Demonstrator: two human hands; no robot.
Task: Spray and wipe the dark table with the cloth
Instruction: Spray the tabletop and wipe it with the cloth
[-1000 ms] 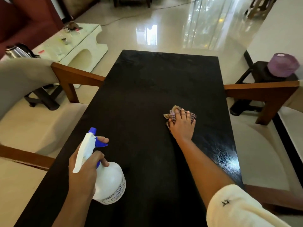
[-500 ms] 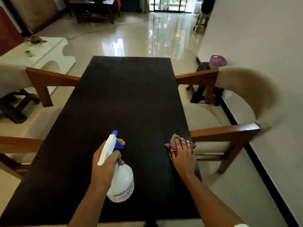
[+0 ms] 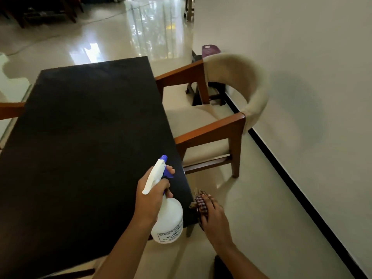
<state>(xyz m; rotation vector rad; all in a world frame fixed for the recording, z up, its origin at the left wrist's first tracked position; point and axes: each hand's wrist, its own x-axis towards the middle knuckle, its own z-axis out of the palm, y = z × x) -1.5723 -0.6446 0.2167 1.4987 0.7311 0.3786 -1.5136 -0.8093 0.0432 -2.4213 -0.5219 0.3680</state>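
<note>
The right hand [image 3: 214,217] clutches the cloth [image 3: 200,206] just off the dark table [image 3: 84,137] corner; the left hand [image 3: 150,198] grips the spray bottle [image 3: 168,220].

A glossy cream tiled floor [image 3: 124,43] fills the upper left of the frame, mirroring bright window light. A plain pale wall [image 3: 302,57] takes the right side, edged by a black skirting strip [image 3: 298,190]. At centre right stands a wooden armchair [image 3: 213,127] with beige cushions, a purple basket [image 3: 210,50] just behind it. Dark furniture [image 3: 40,11] sits top left.
</note>
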